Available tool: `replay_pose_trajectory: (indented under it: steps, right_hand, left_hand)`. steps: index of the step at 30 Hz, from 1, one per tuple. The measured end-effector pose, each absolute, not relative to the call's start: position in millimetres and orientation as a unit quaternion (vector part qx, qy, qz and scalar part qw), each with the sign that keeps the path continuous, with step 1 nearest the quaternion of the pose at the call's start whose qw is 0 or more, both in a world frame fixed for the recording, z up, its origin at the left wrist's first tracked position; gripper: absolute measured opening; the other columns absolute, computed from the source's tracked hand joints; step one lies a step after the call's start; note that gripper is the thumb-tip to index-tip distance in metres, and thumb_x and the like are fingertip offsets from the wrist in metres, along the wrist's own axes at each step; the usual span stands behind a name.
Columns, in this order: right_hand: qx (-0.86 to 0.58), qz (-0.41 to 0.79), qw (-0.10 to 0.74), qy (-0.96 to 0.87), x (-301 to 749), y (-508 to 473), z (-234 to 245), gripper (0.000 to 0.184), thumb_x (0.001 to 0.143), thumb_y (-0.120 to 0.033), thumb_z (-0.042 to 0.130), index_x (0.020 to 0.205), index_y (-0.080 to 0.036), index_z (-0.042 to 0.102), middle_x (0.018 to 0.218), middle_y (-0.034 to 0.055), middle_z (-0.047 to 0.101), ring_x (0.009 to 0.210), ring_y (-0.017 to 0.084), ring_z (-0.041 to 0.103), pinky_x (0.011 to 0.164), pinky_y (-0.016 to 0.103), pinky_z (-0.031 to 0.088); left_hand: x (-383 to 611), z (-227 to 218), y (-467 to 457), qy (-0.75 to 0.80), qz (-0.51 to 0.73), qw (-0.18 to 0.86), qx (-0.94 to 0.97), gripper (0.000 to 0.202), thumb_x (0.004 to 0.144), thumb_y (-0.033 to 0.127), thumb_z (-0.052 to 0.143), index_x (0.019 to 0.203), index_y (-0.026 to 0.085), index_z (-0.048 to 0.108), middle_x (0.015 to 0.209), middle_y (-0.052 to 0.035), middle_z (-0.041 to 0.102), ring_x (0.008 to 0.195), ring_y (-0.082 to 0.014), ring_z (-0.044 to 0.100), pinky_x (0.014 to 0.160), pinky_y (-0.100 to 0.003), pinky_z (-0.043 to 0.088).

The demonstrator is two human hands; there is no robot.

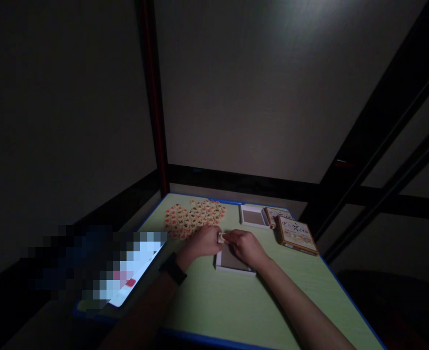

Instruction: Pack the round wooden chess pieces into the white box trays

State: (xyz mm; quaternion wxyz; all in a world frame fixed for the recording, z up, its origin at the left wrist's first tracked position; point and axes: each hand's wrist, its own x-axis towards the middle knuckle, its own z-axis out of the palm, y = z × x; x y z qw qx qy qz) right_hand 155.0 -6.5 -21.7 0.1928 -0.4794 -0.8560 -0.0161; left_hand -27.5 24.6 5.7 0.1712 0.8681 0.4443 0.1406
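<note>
Darkness eats most of this one, so here's what I can pick out from my end. My left hand (pixel 204 241) and right hand (pixel 246 246) meet mid-worktop (pixel 236 306), and the fingers of both are pinched on a small tile (pixel 222 237), held just above the far edge of a shallow white tray (pixel 232 262). My right hand covers part of that tray. Whatever is printed on the tile is too small and dim to read. Just beyond my left hand sits a cluster of hex tiles (pixel 192 218), with its near edge hidden behind my knuckles. A second tray (pixel 254 216) and a printed box (pixel 296 234) sit off to the right. A lit screen (pixel 134 272) on the left is half blurred out.
</note>
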Motion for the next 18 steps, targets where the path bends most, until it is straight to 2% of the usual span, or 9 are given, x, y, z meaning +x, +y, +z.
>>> replay_pose_trajectory:
  steps: [9, 18]
  right_hand:
    - [-0.492, 0.022, 0.221, -0.842, 152, -4, -23, 0.031, 0.088, -0.007, 0.054, 0.108, -0.019, 0.074, 0.095, 0.0075, 0.075, 0.087, 0.018, 0.07, 0.079, 0.025, 0.051]
    - [-0.5, 0.053, 0.224, -0.835, 150, -8, -15, 0.031, 0.089, -0.01, 0.054, 0.113, -0.019, 0.072, 0.103, 0.0079, 0.076, 0.094, 0.019, 0.071, 0.084, 0.027, 0.052]
  left_hand:
    - [-26, -2, 28, 0.462, 0.161, 0.164, 0.856, 0.012, 0.074, 0.016, 0.058, 0.081, 0.019, 0.067, 0.074, -0.0035, 0.069, 0.077, -0.0188, 0.065, 0.065, -0.025, 0.042]
    - [-25, 3, 25, 0.46, 0.157, 0.158, 0.86, 0.013, 0.075, 0.015, 0.057, 0.081, 0.018, 0.068, 0.08, -0.0063, 0.072, 0.079, -0.0203, 0.066, 0.069, -0.026, 0.045]
